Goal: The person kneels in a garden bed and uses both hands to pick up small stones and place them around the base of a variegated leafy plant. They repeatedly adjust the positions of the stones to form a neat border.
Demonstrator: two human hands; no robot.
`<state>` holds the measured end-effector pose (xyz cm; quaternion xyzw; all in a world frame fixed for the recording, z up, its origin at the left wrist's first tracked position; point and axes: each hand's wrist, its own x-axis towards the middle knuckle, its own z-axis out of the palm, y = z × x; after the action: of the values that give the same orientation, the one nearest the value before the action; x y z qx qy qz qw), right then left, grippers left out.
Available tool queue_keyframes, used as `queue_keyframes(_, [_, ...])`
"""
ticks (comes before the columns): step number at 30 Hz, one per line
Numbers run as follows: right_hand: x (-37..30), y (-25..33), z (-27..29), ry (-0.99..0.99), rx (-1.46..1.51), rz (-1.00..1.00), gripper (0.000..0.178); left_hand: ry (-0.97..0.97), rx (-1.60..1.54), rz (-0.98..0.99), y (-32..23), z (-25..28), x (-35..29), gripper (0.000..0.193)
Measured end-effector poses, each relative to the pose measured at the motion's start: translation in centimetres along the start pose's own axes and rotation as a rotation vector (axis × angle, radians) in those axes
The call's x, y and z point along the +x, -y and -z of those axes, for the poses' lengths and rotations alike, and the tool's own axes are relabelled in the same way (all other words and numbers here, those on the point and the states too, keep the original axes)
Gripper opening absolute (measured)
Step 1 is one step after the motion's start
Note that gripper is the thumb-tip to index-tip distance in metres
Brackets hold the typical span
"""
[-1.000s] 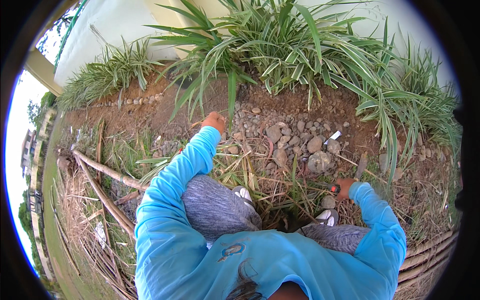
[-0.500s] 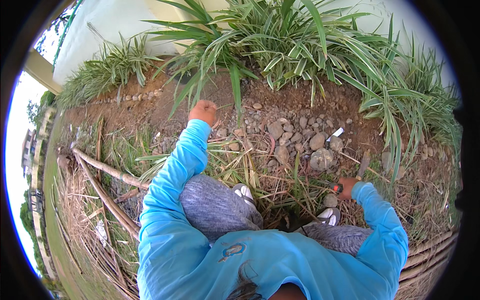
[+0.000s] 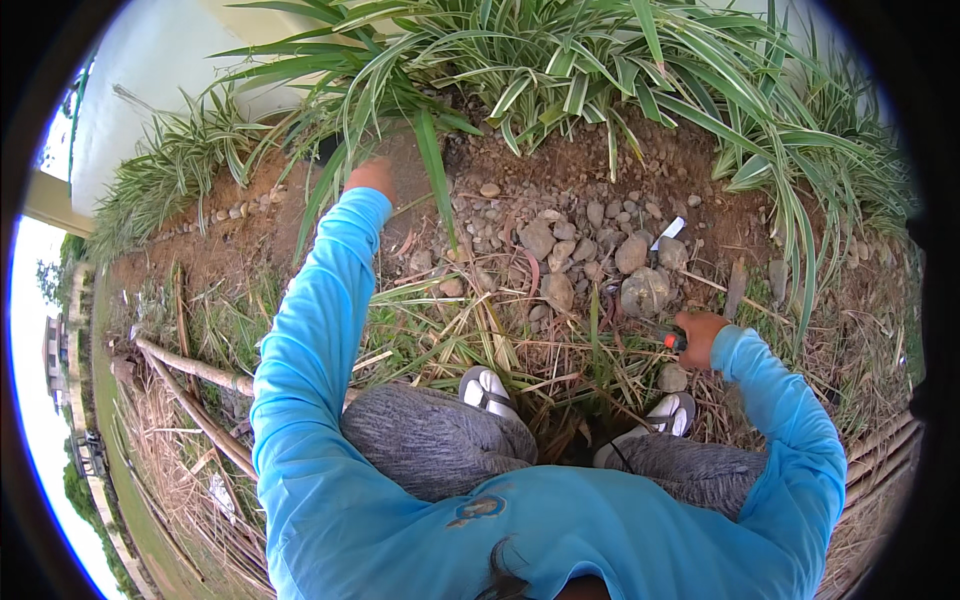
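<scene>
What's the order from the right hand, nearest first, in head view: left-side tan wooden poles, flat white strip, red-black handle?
1. Red-black handle, in right hand.
2. Flat white strip, ahead.
3. Tan wooden poles, far left.

Red-handled tool (image 3: 675, 342), blade seemingly pointing left, green leaves (image 3: 432, 165) drooping

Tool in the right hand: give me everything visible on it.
The tool is gripped in the right hand, whose fingers cover most of its handle. The handle end showing at the left of the fist is bright red-orange and black, and looks like plastic or rubber. A thin, darker piece seems to run from it toward the upper left, just below the large grey stone; its shape, material and tip are too small to make out. Whether it touches the ground can't be told.
</scene>
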<state>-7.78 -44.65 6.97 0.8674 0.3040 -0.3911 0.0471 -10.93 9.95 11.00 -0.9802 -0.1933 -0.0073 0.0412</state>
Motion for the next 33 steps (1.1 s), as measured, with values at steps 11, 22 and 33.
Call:
queue_keyframes(11, [12.0,10.9,6.7,-0.120,0.488,0.214,0.069,0.091,-0.173,0.442,3.8,-7.7,14.2,0.055])
queue_keyframes(22, [31.3,26.7,15.0,-0.168,0.927,0.432,0.075,-0.086,-0.197,0.130,11.9,-14.0,17.2,0.089])
queue_keyframes(33, [40.8,32.8,19.9,-0.152,0.825,0.520,0.074,0.044,-0.322,0.189,10.7,-14.1,18.6,0.078])
